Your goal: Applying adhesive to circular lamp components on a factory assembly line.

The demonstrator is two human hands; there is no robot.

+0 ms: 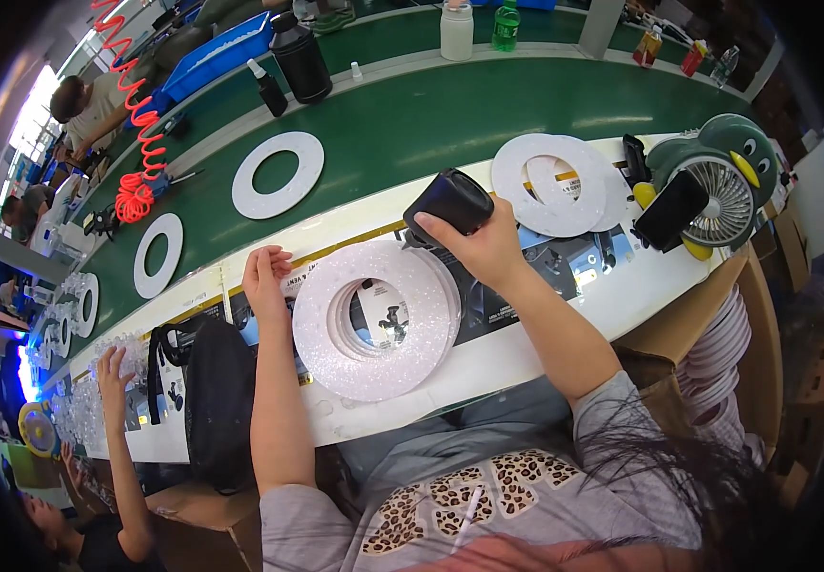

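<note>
My right hand (486,246) is wrapped round a black squeeze bottle (449,198), which is tilted so that its narrow nozzle points down at the far edge of a stack of white speckled rings (324,336). The flat rings lie in front of me on the white work surface (336,419), slightly offset from each other, and printed sheets show through the hole. Just left of the stack, my left hand (267,276) is raised with its fingers loosely bent and apart, holding nothing that I can see.
More rings (533,181) overlap at the right, beside a green fan (720,204) with a phone (672,210) leaning on it. Single rings (278,175) lie on the green conveyor belt (383,124). A black bag (221,405) stands at the left, near a co-worker's hand (113,374).
</note>
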